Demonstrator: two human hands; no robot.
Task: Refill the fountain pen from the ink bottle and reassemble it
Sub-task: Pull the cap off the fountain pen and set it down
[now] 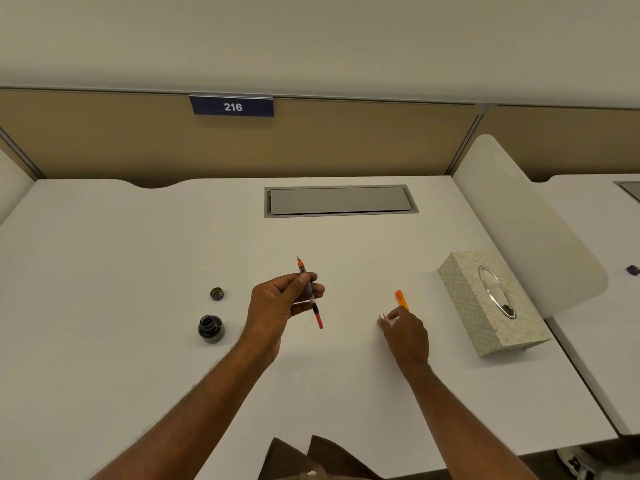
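White desk (138,341) in a numbered study carrel, backed by a tan partition carrying a "216" plate (232,106): the left hand (280,303) grips the pen's nib section with converter (310,294) between thumb and curled fingers, lifted above the desk, nib pointing away from the person and the red converter end trailing toward them. Well to the left of that grip stands the open ink bottle (211,329), with its cap (217,293) lying apart just beyond it. Off to the right of the held pen, the right hand (405,336) rests on the desk, fingertips pinching the orange barrel (401,300), which juts out past them. Further right of that hand lies a patterned tissue box (485,306), beside a white side divider (526,220).
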